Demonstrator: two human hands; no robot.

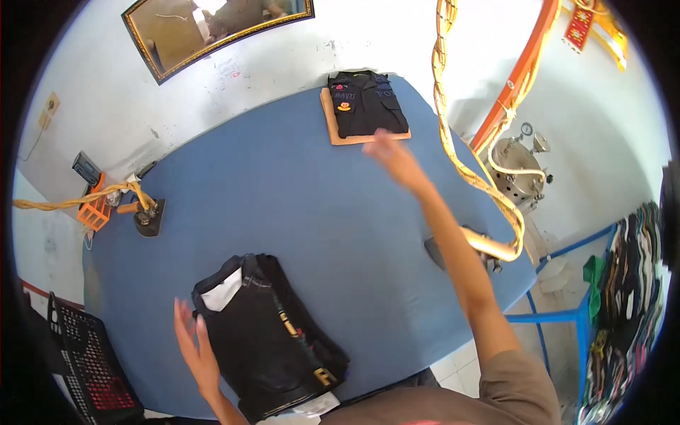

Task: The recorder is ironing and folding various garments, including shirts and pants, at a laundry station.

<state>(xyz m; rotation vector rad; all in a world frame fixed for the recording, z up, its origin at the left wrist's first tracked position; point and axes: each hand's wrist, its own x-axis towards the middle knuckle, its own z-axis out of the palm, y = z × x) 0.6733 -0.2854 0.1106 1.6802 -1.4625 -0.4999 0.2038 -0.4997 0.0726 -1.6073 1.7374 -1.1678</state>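
Observation:
A black garment (255,340) with yellow trim lies folded near the table's front edge, a white patch showing inside its collar end. Beside its left edge is my left hand (196,345), fingers apart and holding nothing. My right hand (390,156) reaches across the table, blurred, its fingertips at the near edge of another folded stack. That stack is a dark uniform shirt (366,111) with embroidered patches and writing, on top of an orange-brown folded cloth or board (333,130). Whether my right fingers touch it I cannot tell.
Blue cloth covers the ironing table (297,202). One iron (150,217) stands at left; another iron (438,252) is partly behind my right forearm. Yellow-wrapped hoses (446,133) hang at right near a metal boiler (515,159). Hanging clothes (627,308) and a black basket (90,356) flank the table.

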